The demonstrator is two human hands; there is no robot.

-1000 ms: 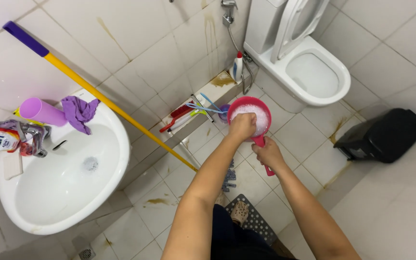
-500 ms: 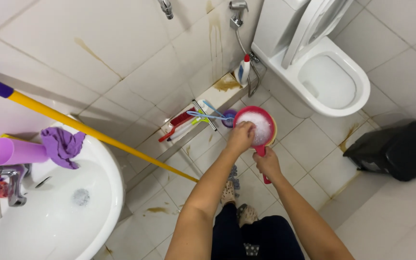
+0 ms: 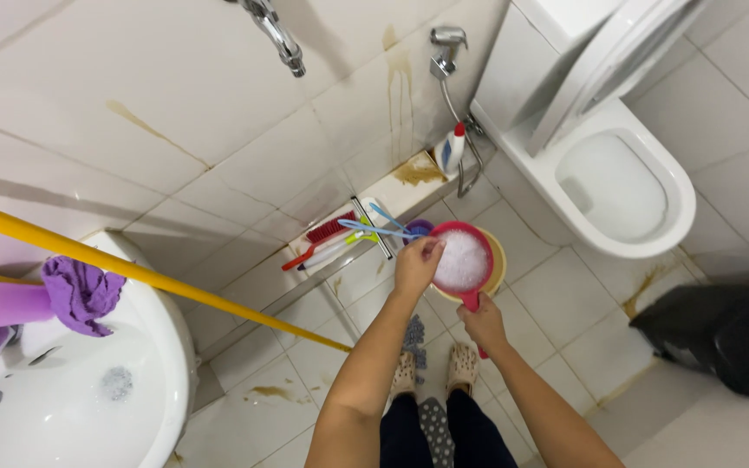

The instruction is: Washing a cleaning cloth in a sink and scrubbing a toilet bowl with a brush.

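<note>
Hands outstretched: left hand [image 3: 417,263] pinches the pink scoop's rim [image 3: 464,257], right hand [image 3: 482,321] grips its handle.

both arms outstretched, left hand [image 3: 418,263] pinching, right hand [image 3: 481,322] gripping

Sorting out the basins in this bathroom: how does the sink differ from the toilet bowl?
The sink sits lower left with a purple cloth draped on its rim; the toilet bowl stands upper right on the floor with a bare rim. The sink's drain shows foam; the bowl holds clear water. Both are white.
</note>
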